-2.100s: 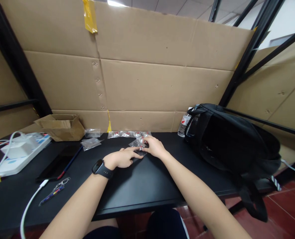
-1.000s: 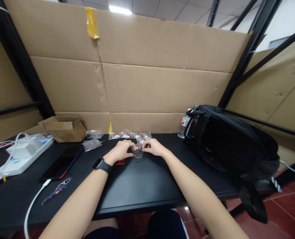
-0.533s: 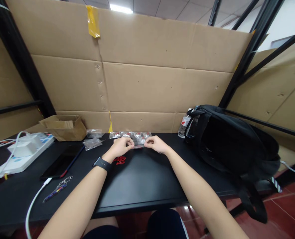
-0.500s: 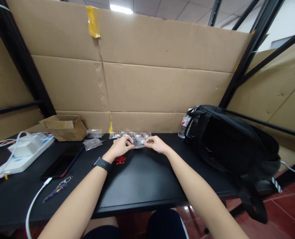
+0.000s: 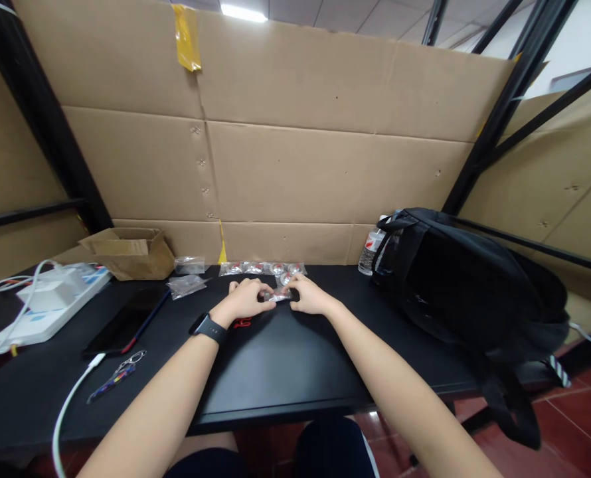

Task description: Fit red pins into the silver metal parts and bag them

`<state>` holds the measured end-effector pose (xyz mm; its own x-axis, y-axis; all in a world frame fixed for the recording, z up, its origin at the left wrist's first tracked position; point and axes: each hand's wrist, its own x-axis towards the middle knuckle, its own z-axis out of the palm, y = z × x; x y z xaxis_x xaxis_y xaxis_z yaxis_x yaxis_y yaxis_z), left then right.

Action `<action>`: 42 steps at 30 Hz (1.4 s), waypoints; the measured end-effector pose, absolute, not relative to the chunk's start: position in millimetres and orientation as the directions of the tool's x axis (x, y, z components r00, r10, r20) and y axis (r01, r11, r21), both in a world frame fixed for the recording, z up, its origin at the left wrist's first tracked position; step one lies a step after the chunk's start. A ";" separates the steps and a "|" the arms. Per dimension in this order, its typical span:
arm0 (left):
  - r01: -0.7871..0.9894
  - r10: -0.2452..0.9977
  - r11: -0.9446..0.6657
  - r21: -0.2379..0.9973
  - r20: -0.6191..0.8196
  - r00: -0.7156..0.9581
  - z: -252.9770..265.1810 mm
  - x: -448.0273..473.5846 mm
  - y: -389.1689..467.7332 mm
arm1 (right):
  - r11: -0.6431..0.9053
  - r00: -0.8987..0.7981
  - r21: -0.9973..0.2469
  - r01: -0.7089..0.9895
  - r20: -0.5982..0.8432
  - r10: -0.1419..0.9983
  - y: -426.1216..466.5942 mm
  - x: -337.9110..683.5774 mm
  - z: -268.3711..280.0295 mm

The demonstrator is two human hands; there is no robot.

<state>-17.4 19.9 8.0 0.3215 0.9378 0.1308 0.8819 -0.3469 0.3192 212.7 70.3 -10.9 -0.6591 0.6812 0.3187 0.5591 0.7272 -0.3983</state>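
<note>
Between my two hands is a small clear plastic packet (image 5: 278, 296), low over the black tabletop. My left hand (image 5: 247, 299) has thumb and fingers curled on its left end; my right hand (image 5: 311, 295) pinches the right end. What the packet contains is too small to make out. Just behind it lies another clear packet (image 5: 286, 278) with something round and shiny inside. Farther back, several similar packets (image 5: 233, 268) with red bits form a row along the cardboard. Small red pieces (image 5: 243, 322) lie below my left hand, partly covered by it.
To the left are flat clear bags (image 5: 186, 287), a brown paper box (image 5: 139, 255), a phone (image 5: 126, 322), a keyring (image 5: 117, 377) and a white power strip (image 5: 51, 309). A water bottle (image 5: 370, 249) and black backpack (image 5: 465, 285) stand right. A cardboard wall (image 5: 285, 166) closes the back.
My hands have drawn slightly nearer to me and turned inward around the packet. Another packet with a round shiny item now shows behind them, in front of the row.
</note>
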 end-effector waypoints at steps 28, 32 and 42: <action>0.896 0.968 -0.168 0.410 0.242 0.071 -11.3 -40.2 49.5 | 0.607 -0.514 -0.525 0.596 0.331 0.791 86.9 239.3 -3.0; 0.878 0.961 -0.191 0.439 0.264 0.077 -16.4 -42.0 55.7 | 0.599 -0.505 -0.514 0.614 0.328 0.799 88.5 244.8 -0.9; 0.924 0.945 -0.210 0.321 0.309 0.108 -24.1 -42.9 58.2 | 0.592 -0.525 -0.469 0.656 0.281 0.804 88.5 246.4 2.5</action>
